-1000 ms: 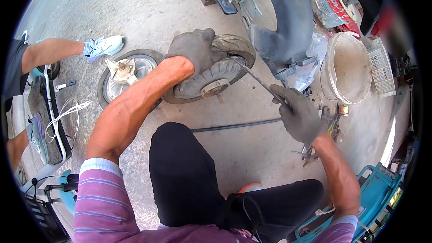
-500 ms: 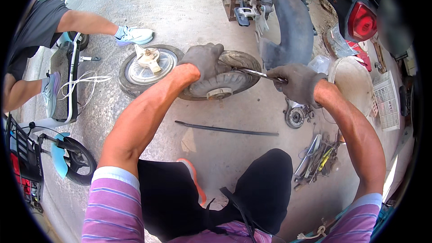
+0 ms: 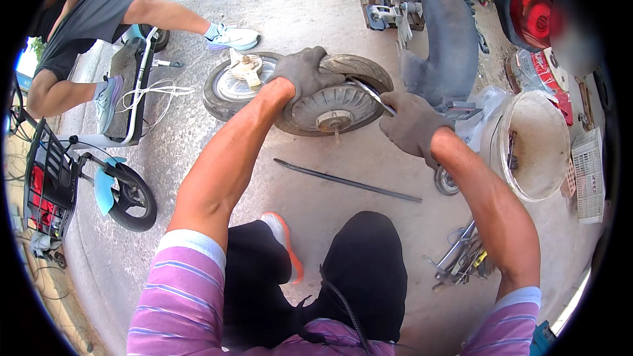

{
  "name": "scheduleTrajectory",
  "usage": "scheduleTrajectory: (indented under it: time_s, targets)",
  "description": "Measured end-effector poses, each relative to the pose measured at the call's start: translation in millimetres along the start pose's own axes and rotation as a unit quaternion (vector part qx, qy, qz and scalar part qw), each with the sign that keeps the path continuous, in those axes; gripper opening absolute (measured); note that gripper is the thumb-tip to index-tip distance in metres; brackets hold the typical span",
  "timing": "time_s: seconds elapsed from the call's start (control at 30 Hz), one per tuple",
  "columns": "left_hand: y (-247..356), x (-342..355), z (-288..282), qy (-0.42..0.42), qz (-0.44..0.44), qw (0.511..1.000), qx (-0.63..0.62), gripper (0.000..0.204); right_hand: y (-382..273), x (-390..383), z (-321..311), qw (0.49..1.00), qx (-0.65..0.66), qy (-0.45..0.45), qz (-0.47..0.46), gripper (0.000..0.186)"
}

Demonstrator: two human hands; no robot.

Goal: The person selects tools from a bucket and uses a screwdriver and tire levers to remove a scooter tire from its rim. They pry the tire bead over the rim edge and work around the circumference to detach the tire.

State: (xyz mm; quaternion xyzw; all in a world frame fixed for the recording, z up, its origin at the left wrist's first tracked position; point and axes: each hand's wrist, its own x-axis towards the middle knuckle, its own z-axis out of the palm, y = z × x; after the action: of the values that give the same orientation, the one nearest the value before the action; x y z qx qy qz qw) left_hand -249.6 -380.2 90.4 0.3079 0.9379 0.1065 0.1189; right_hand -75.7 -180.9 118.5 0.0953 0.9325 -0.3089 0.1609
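My left hand point(image 3: 304, 74), in a dark grey glove, is closed over the tyre point(image 3: 356, 66) of a hub wheel point(image 3: 310, 111) tilted on the ground. My gloved right hand point(image 3: 414, 124) grips a metal tyre lever point(image 3: 370, 94). The lever's far end sits between tyre and rim on the wheel's right side; the exact contact is too small to make out. Just left and behind lies a second wheel point(image 3: 217, 100) with a pale brake plate point(image 3: 246, 69) on top. A long black bar point(image 3: 346, 181) lies on the ground nearer to me.
A motorcycle's black rear mudguard point(image 3: 438, 39) stands at the back right. On the right are a white bucket point(image 3: 560, 158), a crate point(image 3: 589, 181) and a pile of tools point(image 3: 465, 257). Another person's shoe point(image 3: 234, 37) is at the far left, near a scooter point(image 3: 122, 201).
The whole view has shifted. My right hand has come closer to the wheel and lower, and the lever now slants more steeply. My left hand keeps its hold on the tyre.
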Motion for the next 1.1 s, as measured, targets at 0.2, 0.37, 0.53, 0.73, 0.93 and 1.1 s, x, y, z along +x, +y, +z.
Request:
scheduleTrajectory:
  time_s: [0.2,0.37,0.53,0.73,0.93,1.1]
  targets:
    - [-24.5,12.5,6.1,-0.015,-0.006,0.995,-0.095,0.088,-1.3,-12.6,-46.4,0.946,0.240,-0.184,0.118,0.040]
    - [-26.9,22.8,8.9,-0.018,-0.033,0.996,-0.083,0.090,-5.7,-22.5,-16.0,0.941,0.291,-0.077,0.154,0.038]
    - [-26.7,35.6,9.8,0.001,-0.039,0.992,-0.118,0.091,4.2,-19.3,9.6,0.952,0.282,-0.010,0.120,0.052]
    - [-24.6,41.6,7.5,-0.019,-0.038,0.993,-0.108,0.092,5.1,-25.4,32.3,0.934,0.334,0.034,0.124,0.054]
    - [-15.3,49.2,5.9,-0.011,-0.063,0.994,-0.088,0.093,-11.5,-8.0,-4.2,0.941,0.299,-0.048,0.149,0.052]
    - [-20.4,52.6,14.3,0.017,-0.053,0.995,-0.080,0.095,-5.4,-10.2,28.1,0.950,0.284,0.037,0.120,0.052]
